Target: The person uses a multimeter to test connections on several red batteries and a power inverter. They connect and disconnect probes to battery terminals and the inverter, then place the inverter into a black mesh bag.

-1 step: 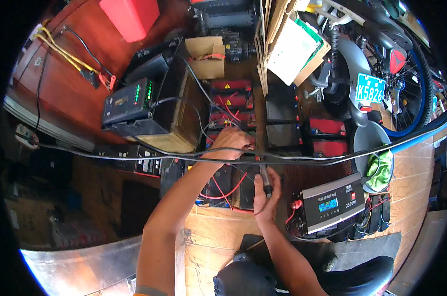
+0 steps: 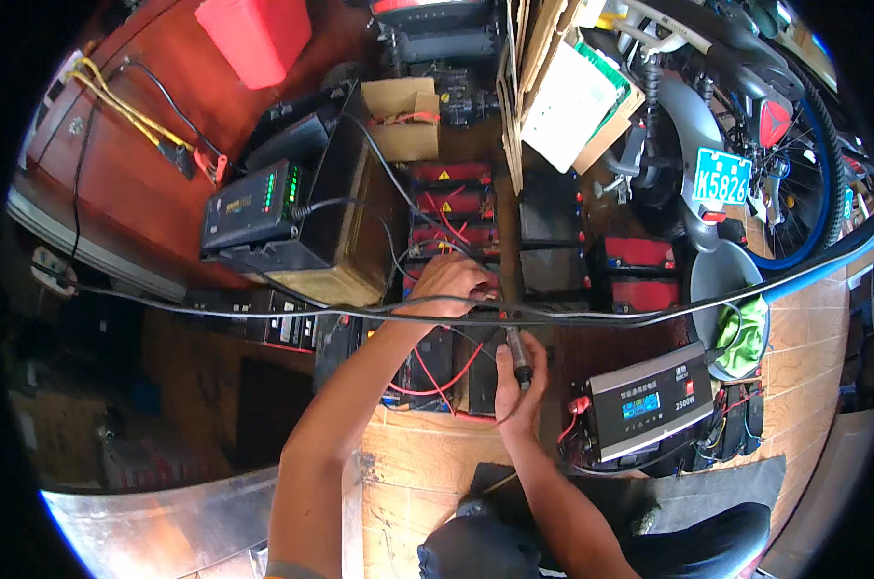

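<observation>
Pen-shaped tool [image 2: 518,350] is pointing lengthwise away from us, gripped in the curled fingers of our right hand [image 2: 522,398]; ahead-left of it, our left hand [image 2: 446,283] is bending near red batteries [image 2: 475,204], its hold unclear.

Over on the left, a yellow cable [image 2: 113,101] hangs against a red-brown cabinet [image 2: 133,222], with a red bin [image 2: 258,41] toward its far end. An open carton [image 2: 413,145] sits towards the floor's [image 2: 794,376] far edge, just left of upright cardboard [image 2: 511,116]. A bike [image 2: 688,121] fills the floor's far right corner, and nearer me there's a grey bucket [image 2: 709,270] with a green cloth [image 2: 743,343] in it.
</observation>
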Demonstrator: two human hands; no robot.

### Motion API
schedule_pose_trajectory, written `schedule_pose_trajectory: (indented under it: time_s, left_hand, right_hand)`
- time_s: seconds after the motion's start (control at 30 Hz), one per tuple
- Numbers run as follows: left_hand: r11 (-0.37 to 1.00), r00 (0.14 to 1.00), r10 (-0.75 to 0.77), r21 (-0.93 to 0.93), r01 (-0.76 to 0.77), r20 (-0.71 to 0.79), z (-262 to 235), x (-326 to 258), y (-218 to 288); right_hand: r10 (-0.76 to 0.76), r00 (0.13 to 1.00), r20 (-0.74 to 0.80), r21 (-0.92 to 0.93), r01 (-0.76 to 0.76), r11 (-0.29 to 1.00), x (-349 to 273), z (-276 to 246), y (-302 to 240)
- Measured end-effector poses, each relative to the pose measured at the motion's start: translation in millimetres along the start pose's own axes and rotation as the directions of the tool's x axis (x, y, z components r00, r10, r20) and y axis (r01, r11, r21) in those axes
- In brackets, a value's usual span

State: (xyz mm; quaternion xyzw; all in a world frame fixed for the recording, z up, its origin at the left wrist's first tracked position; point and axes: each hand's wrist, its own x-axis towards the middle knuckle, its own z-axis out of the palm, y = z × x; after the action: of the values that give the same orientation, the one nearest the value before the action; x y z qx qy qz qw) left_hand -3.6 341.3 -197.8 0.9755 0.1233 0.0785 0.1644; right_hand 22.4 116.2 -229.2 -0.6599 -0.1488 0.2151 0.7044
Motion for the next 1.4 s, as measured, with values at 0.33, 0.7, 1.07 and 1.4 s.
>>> schedule_pose_trajectory:
  time_s: [0.33, 0.7, 1.07, 1.4]
  left_hand:
    - [0.986, 0.978, -0.12, 0.094, 0.137, -0.169, 40, 38, -54]
    - [0.983, 0.988, -0.126, -0.147, 0.112, -0.087, 23, 65, -71]
    - [0.973, 0.985, -0.175, -0.157, 0.17, -0.014, 15, 64, -70]
    - [0.974, 0.981, -0.193, -0.124, 0.19, -0.012, 17, 62, -67]
  right_hand:
    - [-0.049, 0.998, -0.051, 0.018, 0.05, 0.999, 16, 27, 8]
    - [-0.127, 0.989, -0.08, 0.034, 0.13, 0.991, 42, 47, 26]
    - [-0.058, 0.997, -0.055, 0.042, 0.06, 0.997, 51, 57, 13]
    - [0.002, 1.0, -0.018, 0.113, 0.0, 0.994, 47, 58, 16]
